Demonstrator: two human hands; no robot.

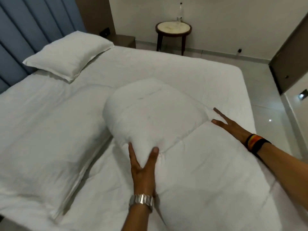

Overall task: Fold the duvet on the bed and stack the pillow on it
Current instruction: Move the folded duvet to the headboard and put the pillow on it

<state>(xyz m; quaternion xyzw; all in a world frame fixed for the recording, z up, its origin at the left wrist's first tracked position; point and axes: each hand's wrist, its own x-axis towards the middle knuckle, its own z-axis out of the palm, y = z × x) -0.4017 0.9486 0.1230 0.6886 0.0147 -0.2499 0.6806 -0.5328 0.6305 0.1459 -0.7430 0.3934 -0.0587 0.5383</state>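
A blue padded headboard (25,30) stands left of the bed (191,67), and everything else is placed from that bed. A white pillow (68,55) lies at its head end, against the headboard, lying slightly askew and well apart from both hands. A second long white pillow (41,130) lies along the bed's left side, its near end reaching the lower left corner of the view. The white duvet (191,172) lies on the near middle of the bed, partly folded, with a thick rounded fold (153,114) bulging up over the flat part. The left hand (143,167), with a metal watch (141,201) on its wrist, presses against the near end of that fold, thumb and fingers spread in a V around the bulge; its grip is an open cupping hold, not clenched. The right hand (231,124) lies flat on the duvet at the right end of the fold, fingers spread and pointing toward the crease, its grip released, palm down on the cloth. A dark striped band (255,144) circles the right wrist. Beyond the bed's far edge, on the tiled floor, stands a small round worktop (173,28) with a clear bottle (180,12) on it, near the white wall.
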